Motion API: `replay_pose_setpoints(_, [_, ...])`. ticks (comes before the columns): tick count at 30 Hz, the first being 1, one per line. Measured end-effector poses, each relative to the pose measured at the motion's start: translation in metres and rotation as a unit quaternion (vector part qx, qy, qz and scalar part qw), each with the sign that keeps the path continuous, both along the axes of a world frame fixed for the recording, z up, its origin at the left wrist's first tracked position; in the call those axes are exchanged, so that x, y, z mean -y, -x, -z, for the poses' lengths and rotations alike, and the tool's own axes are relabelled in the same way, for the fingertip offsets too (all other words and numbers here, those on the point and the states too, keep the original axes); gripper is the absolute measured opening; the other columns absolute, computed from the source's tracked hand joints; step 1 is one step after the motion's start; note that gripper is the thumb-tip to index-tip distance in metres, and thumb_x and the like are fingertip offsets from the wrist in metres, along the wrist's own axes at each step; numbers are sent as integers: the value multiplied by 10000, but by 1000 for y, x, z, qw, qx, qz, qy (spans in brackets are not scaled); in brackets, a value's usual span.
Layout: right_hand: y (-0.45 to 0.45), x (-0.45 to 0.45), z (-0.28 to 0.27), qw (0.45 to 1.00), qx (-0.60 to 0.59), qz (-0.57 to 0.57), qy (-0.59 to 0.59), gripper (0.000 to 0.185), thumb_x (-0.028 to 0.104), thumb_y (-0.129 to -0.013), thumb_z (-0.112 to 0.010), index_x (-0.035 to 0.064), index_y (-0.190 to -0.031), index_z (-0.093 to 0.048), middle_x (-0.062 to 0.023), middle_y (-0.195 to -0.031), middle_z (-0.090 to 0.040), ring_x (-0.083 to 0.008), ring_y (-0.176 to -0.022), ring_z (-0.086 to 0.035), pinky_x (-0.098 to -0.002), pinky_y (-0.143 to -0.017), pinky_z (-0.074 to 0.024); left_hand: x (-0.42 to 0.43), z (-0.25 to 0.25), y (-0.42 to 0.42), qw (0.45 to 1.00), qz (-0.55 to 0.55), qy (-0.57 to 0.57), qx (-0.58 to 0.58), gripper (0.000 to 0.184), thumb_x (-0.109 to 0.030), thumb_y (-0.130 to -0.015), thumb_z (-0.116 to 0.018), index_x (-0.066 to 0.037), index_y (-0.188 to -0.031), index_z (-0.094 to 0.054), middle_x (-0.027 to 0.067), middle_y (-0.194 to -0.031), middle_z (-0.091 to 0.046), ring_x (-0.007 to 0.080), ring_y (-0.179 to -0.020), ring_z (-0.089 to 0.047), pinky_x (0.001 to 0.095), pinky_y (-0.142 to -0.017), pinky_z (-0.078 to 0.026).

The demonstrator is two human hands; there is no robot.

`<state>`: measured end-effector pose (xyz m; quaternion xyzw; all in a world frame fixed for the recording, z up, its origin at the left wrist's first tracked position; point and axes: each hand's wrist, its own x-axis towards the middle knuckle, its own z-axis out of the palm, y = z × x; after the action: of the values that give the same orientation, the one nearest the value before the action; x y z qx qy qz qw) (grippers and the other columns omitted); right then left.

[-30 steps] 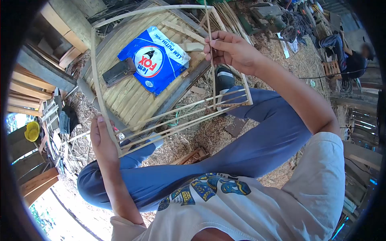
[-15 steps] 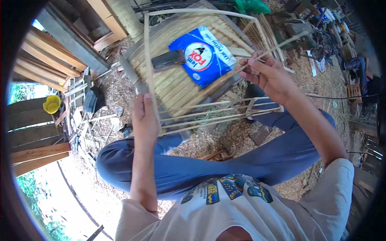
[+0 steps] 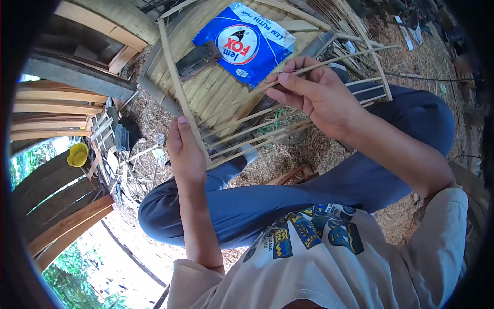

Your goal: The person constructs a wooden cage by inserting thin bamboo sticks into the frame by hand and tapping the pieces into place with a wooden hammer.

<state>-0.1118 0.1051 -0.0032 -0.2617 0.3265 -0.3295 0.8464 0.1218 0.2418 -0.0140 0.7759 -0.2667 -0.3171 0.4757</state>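
Observation:
My left hand [image 3: 186, 149] is closed on the near left corner of a light wooden frame [image 3: 174, 68], which has several thin parallel slats along its near side. Between the fingers and thumb of my right hand [image 3: 319, 95] is a thin wooden stick [image 3: 355, 54], held slantwise above the frame. Beneath the frame lies a slatted bamboo board [image 3: 216, 109]. A blue and white glue packet [image 3: 262, 44] rests on this board, with a dark block [image 3: 194, 63] at its left side.
My crossed legs [image 3: 309, 198] are close below the frame. Stacked planks [image 3: 56, 108] and a yellow bowl [image 3: 77, 155] stand at the left. Wood shavings and scraps cover the ground [image 3: 417, 59]. Thin sticks lie beyond the frame at the upper right.
My right hand has turned the stick from nearly upright to a flatter slant and brought it lower. The frame has tilted, and the camera view has shifted. My left hand keeps its hold.

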Motion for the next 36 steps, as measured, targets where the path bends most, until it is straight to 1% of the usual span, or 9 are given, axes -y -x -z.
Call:
replay_pose_setpoints(4, [-4, -2, -2, 1000, -2, 2, 2, 123, -2, -955, -646, 1, -1011, -537, -151, -1039, -676, -245, -1011, -698, -305, -916, -618, 3, -4, 2, 1000, -8, -22, 15, 373, -328, -1099, -405, -24, -1012, -603, -1, -821, -553, 70, -743, -470, 255, -673, -404])
replay_pose_setpoints(7, [-5, -2, -4, 1000, -6, 6, 3, 119, -5, -955, -645, 0, -1005, -537, -154, -1040, -676, -240, -1009, -698, -294, -905, -620, 3, -8, 4, 1000, -12, -24, 3, 370, -329, -1099, -406, -33, -1001, -604, -4, -808, -554, 68, -726, -476, 254, -661, -407])
replay_pose_setpoints(10, [-5, -2, -1, 1000, 1, 5, 10, 114, -7, -956, -643, -2, -1001, -538, -157, -1042, -677, -243, -1010, -698, -292, -901, -621, 3, -5, 5, 1000, -18, 6, 0, 368, -332, -1098, -407, -39, -985, -600, -10, -792, -548, 63, -712, -472, 252, -650, -404])
replay_pose_setpoints(16, [-4, -2, -2, 1000, 0, 2, 9, 111, -11, -955, -640, -4, -993, -536, -166, -1045, -677, -244, -1007, -698, -292, -900, -621, 2, -7, 2, 1000, -13, -9, -6, 371, -343, -1095, -413, -47, -963, -593, -9, -784, -539, 66, -707, -467, 250, -642, -399])
replay_pose_setpoints(25, [-4, -3, 0, 1000, 14, -10, 1, 110, -36, -948, -635, -4, -988, -538, -174, -1067, -677, -245, -1023, -695, -291, -913, -618, 4, -10, 4, 1000, -11, -21, 14, 373, -346, -1096, -410, -42, -994, -600, -1, -821, -552, 70, -740, -473, 255, -670, -405])
replay_pose_setpoints(28, [-3, -2, -2, 1000, 0, -17, -9, 119, -35, -943, -646, -1, -988, -540, -183, -1079, -683, -244, -1026, -695, -292, -913, -617, 2, -8, 4, 1000, 4, -5, 14, 370, -343, -1095, -413, -39, -1002, -601, 3, -829, -556, 74, -742, -476, 257, -676, -411])
replay_pose_setpoints(31, [0, 1, -3, 999, -28, -27, -22, 122, -32, -939, -654, -1, -990, -548, -188, -1075, -690, -246, -1022, -698, -297, -910, -618, 2, -8, 5, 1000, -16, 1, -4, 381, -353, -1095, -408, -38, -1010, -604, 4, -838, -559, 79, -759, -497, 259, -693, -426])
replay_pose_setpoints(34, [1, 3, -6, 997, -38, -36, -61, 122, -24, -941, -657, -2, -1000, -552, -187, -1057, -695, -252, -1005, -705, -302, -907, -618, 3, -9, 7, 998, -51, 6, -47, 405, -380, -1094, -400, -41, -1012, -606, 15, -862, -571, 84, -739, -516, 254, -661, -435])
replay_pose_setpoints(36, [1, 5, -4, 996, -33, -34, -72, 109, -21, -942, -656, -13, -1004, -566, -185, -1061, -694, -254, -1008, -704, -304, -905, -619, 4, -20, 12, 994, -50, 7, -101, 433, -409, -1090, -401, -41, -1002, -611, 23, -853, -580, 86, -708, -521, 249, -611, -429])
